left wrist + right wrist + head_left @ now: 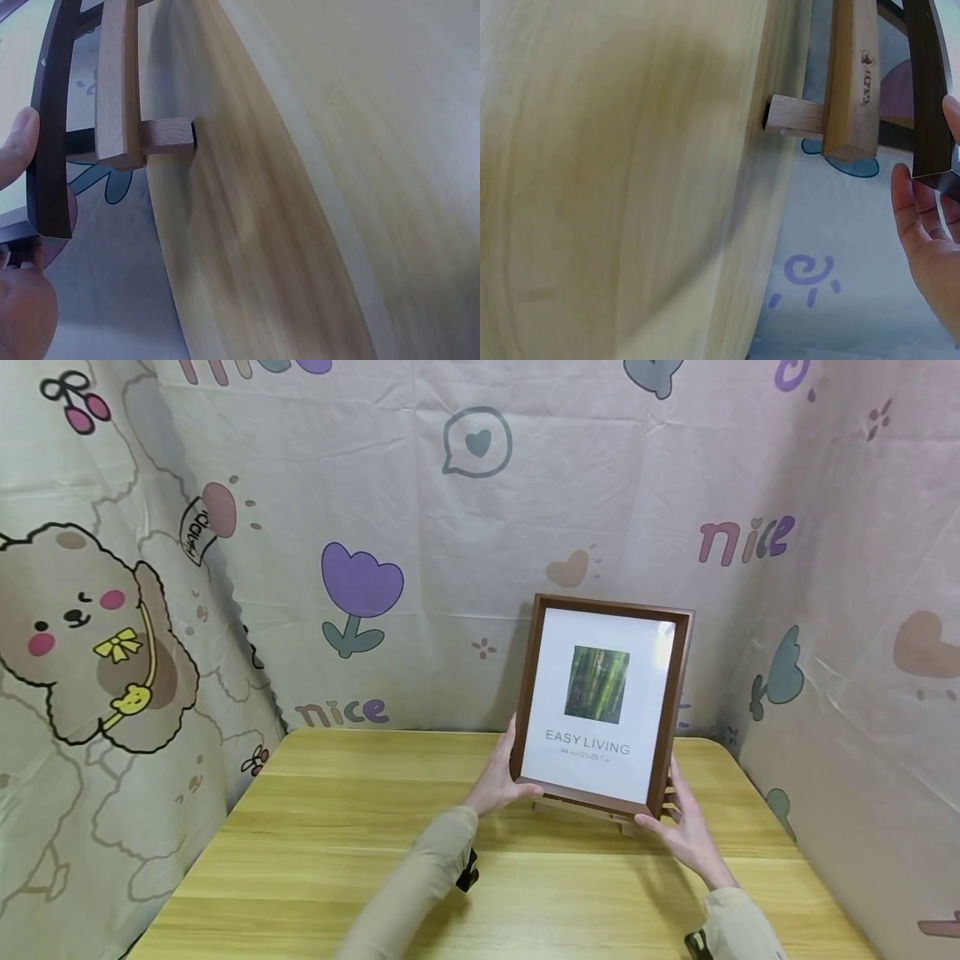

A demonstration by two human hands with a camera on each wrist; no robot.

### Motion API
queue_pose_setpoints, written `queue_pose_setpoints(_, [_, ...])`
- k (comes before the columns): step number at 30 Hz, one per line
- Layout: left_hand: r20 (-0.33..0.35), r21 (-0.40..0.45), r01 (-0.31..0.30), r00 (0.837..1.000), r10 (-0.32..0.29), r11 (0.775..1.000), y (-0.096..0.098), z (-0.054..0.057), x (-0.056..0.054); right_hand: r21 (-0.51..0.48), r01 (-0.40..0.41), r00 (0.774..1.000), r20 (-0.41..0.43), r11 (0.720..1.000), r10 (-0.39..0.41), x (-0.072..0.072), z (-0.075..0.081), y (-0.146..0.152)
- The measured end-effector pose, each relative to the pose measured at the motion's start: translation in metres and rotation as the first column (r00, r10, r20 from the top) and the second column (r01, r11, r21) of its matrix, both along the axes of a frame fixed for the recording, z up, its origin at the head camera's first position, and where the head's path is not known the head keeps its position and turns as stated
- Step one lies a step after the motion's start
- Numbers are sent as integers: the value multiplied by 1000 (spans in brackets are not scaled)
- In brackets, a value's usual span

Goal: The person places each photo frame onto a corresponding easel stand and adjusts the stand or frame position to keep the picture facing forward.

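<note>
A brown picture frame (555, 693) with a white mat, a small green bamboo picture and the words EASY LIVING is held up, leaning slightly to one side. My left hand (498, 781) grips its lower left corner, thumb on the front and fingers behind. At the lower right corner my right hand (686, 835) holds it, thumb on the front and fingers along the side. Just below the frame is a wooden stand (581, 810) on the table. In both wrist views a gap separates the frame from the stand's front bar (851, 82), while most of the stand is hidden behind it.
The wood-grain table (360, 827) has rounded back corners. Right behind it hangs a printed cloth (465, 527), with more printed cloth on the left and right sides.
</note>
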State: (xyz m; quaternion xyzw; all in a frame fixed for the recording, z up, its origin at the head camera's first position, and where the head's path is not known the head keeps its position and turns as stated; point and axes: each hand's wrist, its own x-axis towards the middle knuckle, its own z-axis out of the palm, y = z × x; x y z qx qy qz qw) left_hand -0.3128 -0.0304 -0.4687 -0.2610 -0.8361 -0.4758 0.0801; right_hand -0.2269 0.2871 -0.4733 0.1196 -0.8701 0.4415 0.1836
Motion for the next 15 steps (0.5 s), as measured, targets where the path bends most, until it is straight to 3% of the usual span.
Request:
queue_pose_setpoints(6, [3,-6,-13,1000,13,1000,7,-6,-3,9,16,1000,13,1000,-16,-2,-4,2])
queue_pose_setpoints(15, [60,0,-18,998,18,1000,15,-11,-4,-12,36,999,37,999,-36,-5,-8,4])
